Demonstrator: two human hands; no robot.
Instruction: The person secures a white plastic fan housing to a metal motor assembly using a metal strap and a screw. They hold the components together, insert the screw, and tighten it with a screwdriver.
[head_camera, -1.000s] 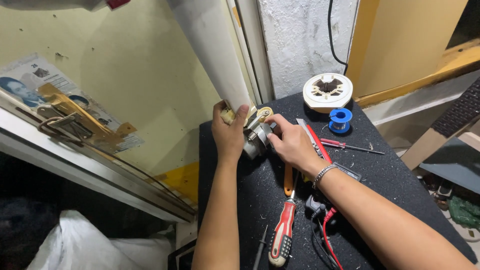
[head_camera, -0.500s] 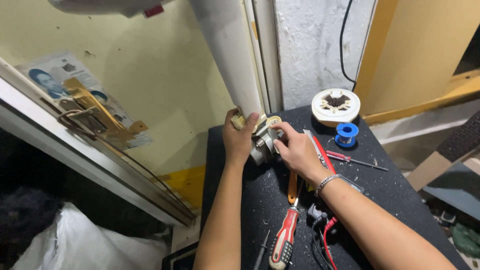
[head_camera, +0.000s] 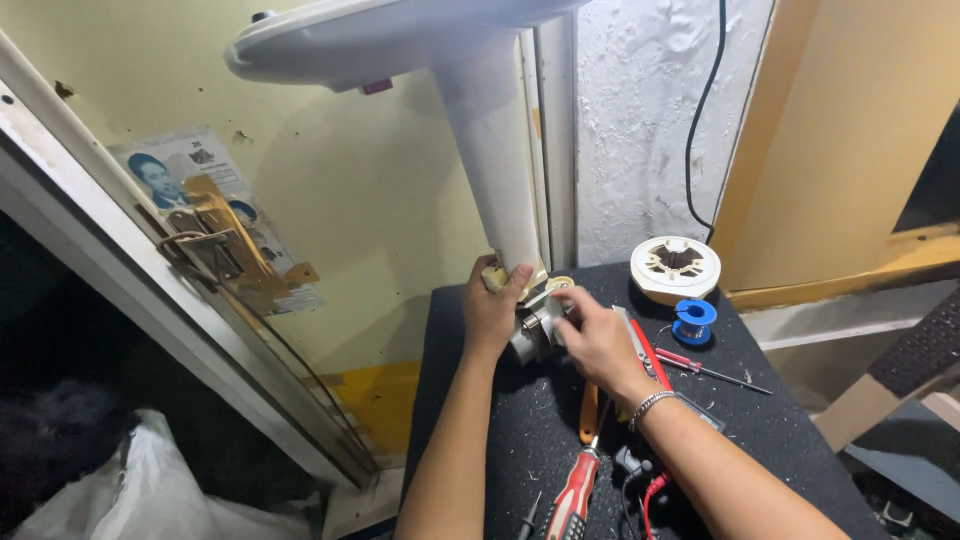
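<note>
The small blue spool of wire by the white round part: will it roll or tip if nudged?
The small blue spool of wire seems to lie flat on its flange, so it would probably slide, not roll. It looks light, and the rough black mat may hold it.

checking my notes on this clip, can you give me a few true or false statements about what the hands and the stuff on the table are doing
1. Both hands, the left hand and the right hand, are on the small metal part at the foot of the white stand. True.
2. The blue spool lies on the floor. False: it sits on the black table, in front of the round white part.
3. The right hand holds the red-handled screwdriver. False: it lies on the table, between the forearms.
4. The right wrist wears a metal bracelet. True.
5. A black cable hangs down the wall. True.
</note>
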